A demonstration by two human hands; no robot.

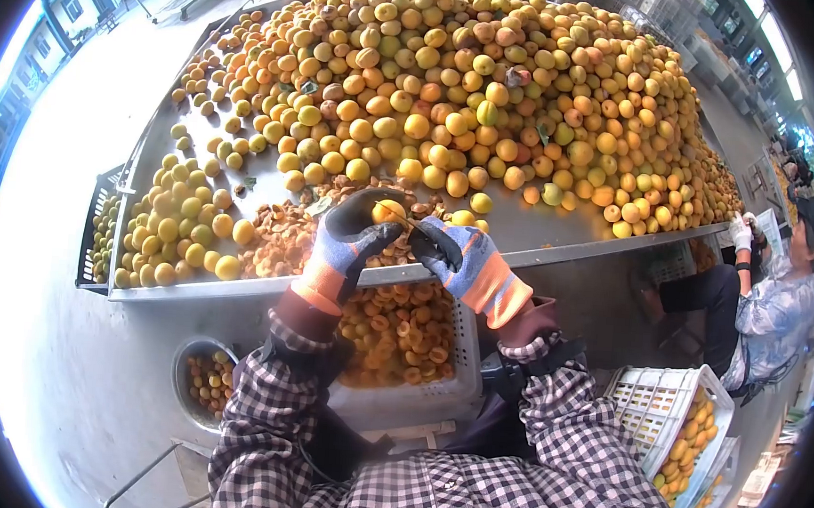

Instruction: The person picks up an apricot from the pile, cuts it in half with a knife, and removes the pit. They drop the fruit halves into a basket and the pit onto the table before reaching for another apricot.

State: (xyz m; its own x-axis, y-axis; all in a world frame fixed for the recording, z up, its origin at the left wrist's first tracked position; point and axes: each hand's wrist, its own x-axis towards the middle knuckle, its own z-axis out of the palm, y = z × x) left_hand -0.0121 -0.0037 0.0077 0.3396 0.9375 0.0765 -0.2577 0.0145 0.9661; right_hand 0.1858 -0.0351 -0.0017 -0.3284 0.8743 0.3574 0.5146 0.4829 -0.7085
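Observation:
A yellow apricot (pixel 388 212) is held in the fingers of my left hand (pixel 337 235), which wears a grey, blue and orange work glove. My right hand (pixel 468 258), gloved alike, is closed beside the fruit. A thin sliver shows between its fingertips and the apricot; whether it is a blade I cannot make out. Both hands are over the near edge of a metal table (pixel 558 255). Behind and below them lies a heap of brownish pits (pixel 281 236). Under the table edge, a white crate (pixel 466 348) contains halved apricots (pixel 401 334).
A large pile of apricots (pixel 456 97) covers the table, with a greener group (pixel 178 214) at left. A black crate (pixel 97 232) adjoins the left side. A metal basin (pixel 183 385) stands lower left, a fruit crate (pixel 647 403) lower right. Another person (pixel 776 308) sits at right.

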